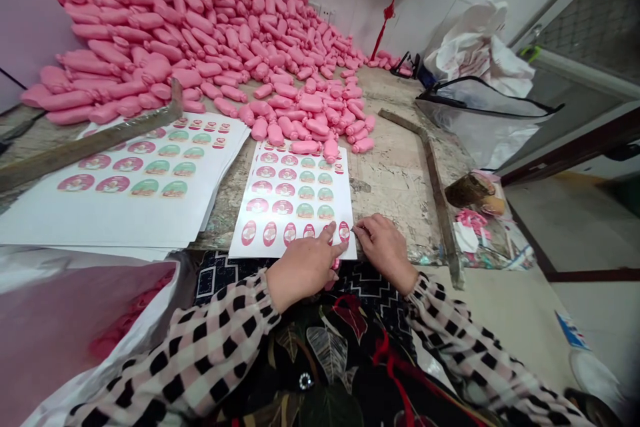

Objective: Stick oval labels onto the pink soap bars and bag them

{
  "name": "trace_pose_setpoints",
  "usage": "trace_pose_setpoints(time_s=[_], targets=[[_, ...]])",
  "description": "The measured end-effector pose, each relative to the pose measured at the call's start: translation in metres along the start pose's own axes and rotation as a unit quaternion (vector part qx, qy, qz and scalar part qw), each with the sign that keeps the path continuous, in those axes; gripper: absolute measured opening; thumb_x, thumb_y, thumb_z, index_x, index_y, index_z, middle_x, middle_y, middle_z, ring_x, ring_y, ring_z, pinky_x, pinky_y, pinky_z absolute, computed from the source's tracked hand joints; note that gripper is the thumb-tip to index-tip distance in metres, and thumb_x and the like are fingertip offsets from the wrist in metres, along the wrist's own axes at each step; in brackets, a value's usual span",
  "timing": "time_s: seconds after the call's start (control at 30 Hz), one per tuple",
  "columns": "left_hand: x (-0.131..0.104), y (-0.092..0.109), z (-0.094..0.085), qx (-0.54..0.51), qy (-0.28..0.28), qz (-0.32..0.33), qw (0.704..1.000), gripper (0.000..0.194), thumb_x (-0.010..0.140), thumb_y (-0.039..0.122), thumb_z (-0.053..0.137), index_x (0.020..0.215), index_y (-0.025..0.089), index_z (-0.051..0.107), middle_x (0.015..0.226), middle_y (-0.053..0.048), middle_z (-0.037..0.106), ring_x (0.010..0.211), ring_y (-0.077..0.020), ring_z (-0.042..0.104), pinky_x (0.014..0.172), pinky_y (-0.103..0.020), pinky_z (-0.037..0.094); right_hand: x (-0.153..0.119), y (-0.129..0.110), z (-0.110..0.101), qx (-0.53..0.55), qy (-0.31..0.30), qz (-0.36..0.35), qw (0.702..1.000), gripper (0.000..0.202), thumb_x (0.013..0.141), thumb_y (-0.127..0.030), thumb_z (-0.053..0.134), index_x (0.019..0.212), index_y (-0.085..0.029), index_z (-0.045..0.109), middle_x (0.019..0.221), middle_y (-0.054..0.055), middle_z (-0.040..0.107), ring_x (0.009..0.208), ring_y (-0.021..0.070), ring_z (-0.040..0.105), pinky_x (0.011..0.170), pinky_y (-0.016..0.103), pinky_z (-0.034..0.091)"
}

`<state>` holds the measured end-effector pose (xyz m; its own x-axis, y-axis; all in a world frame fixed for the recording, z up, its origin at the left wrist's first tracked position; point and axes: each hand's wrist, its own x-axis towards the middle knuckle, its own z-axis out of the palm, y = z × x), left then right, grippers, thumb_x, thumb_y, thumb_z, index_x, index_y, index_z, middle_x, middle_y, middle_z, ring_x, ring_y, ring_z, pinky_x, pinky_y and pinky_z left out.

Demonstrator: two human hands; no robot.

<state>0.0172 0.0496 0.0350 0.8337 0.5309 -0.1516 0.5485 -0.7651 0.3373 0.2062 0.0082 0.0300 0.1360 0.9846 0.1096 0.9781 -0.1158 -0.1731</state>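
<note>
A white sheet of stickers (243,207) lies at the table's front edge, printed with pink and green rounded labels and a bottom row of pink ovals. My left hand (307,262) reaches over its lower edge, two fingers stretched onto the sheet near the last ovals. Under that palm shows a bit of a pink bottle (335,264), mostly hidden, with the other fingers curled at it. At the sheet's right edge my right hand (386,248) is closed, thumb and forefinger pinched at the side of the rightmost oval sticker (344,231).
Pink bottles (200,34) are heaped across the back and left; some rest on the sheet's top. A thicker sticker stack (125,214) lies left under a wooden strip (90,140). Another strip (435,174) edges the table's right. A white bag (150,307) stands lower left.
</note>
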Motion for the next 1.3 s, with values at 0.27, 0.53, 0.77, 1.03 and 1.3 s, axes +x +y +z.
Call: trace_pose_setpoints(time_s=[0.27,0.53,0.77,1.03,1.3], targets=[[0.000,0.002,-0.005,0.021,-0.022,-0.003,1.000,0.062,0.076,0.035,0.059,0.134,0.033,0.038,0.151,-0.013,0.016,0.096,-0.0287,0.061,0.075,-0.040,0.049,0.001,0.001,0.000,-0.003,-0.001,-0.014,1.000,0.019,0.089,-0.034,0.046,0.085,-0.024,0.062,0.084,0.002,0.058,0.086,0.0167,0.051,0.071,0.026,0.034],[0.000,0.003,-0.005,0.001,-0.012,-0.003,1.000,0.057,0.078,0.033,0.056,0.133,0.033,0.042,0.150,-0.016,0.016,0.092,-0.0305,0.062,0.072,-0.041,0.048,0.000,0.005,0.000,0.054,-0.017,-0.028,0.998,0.021,0.088,-0.035,0.046,0.086,-0.025,0.063,0.085,0.002,0.059,0.084,0.0174,0.052,0.070,0.027,0.036],[0.004,0.002,-0.007,-0.018,-0.017,-0.006,1.000,0.060,0.076,0.033,0.058,0.133,0.038,0.039,0.151,-0.015,0.013,0.097,-0.0342,0.060,0.074,-0.044,0.046,-0.007,-0.007,0.018,0.174,0.033,0.087,0.980,0.027,0.086,-0.043,0.046,0.081,-0.021,0.059,0.083,0.003,0.061,0.076,0.0171,0.054,0.065,0.027,0.037],[0.003,0.001,-0.005,-0.016,-0.011,-0.003,1.000,0.060,0.076,0.033,0.058,0.133,0.037,0.040,0.151,-0.016,0.012,0.097,-0.0358,0.059,0.073,-0.045,0.046,-0.002,-0.006,0.004,0.035,0.039,0.031,0.998,0.021,0.088,-0.033,0.044,0.082,-0.022,0.061,0.086,0.005,0.060,0.084,0.0183,0.052,0.068,0.028,0.034],[0.003,0.003,-0.009,-0.018,-0.021,-0.013,1.000,0.057,0.077,0.033,0.057,0.132,0.037,0.042,0.151,-0.014,0.013,0.094,-0.0326,0.061,0.073,-0.043,0.046,0.002,0.003,0.001,0.096,-0.017,0.020,0.995,0.016,0.084,-0.034,0.050,0.079,-0.025,0.063,0.084,0.000,0.062,0.082,0.0159,0.055,0.065,0.026,0.035]])
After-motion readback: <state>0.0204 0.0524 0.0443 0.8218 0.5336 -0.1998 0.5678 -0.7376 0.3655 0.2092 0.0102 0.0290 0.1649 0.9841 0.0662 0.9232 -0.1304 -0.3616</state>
